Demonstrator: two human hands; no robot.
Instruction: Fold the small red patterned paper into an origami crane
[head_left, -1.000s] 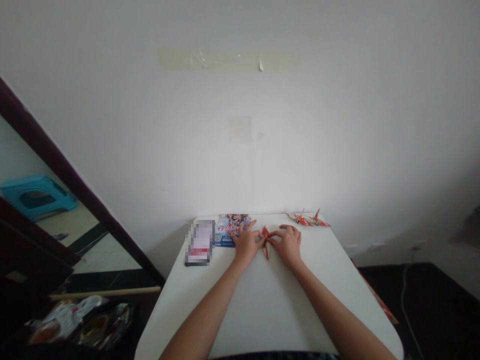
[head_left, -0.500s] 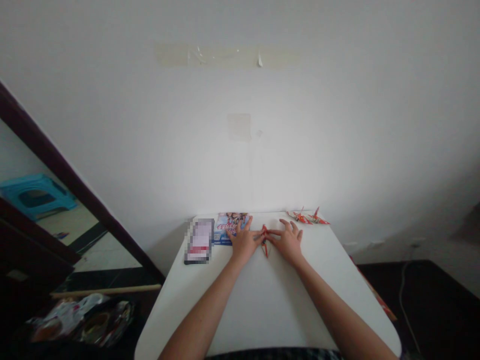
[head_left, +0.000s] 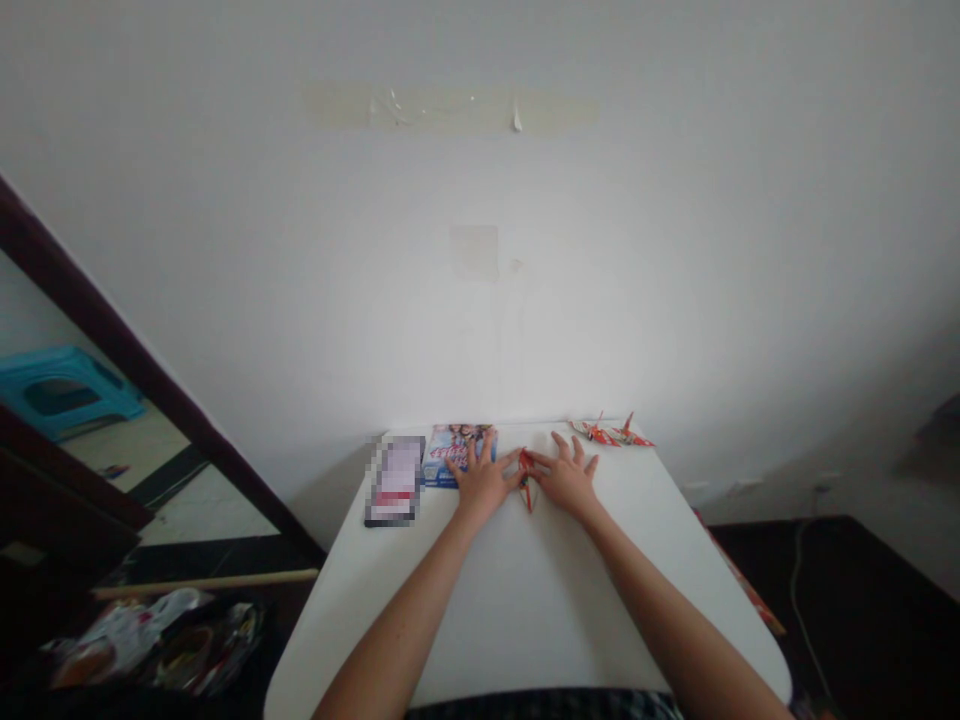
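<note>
Between my two hands, over the white table (head_left: 517, 600), is a small red and white piece of folded paper (head_left: 528, 492), narrow and pointed at its near end. My left hand (head_left: 481, 482) pinches its left side with thumb and index finger, the other fingers spread toward the wall. From the right, my right hand (head_left: 568, 480) grips the paper in the same way, its remaining fingers fanned out. Fingertips cover part of the paper's upper half. Two folded paper cranes (head_left: 611, 432) in a similar red pattern stand at the table's back right.
A phone (head_left: 396, 480) with a blurred screen lies at the table's left. Beside it, partly under my left fingers, is a blue printed packet (head_left: 442, 465). The wall (head_left: 637, 250) borders the table's back. Plastic bags (head_left: 150, 630) and a blue stool (head_left: 67, 385) appear at left.
The view has shifted slightly. My fingers have moved a little apart at the folded paper, and more of its middle shows.
</note>
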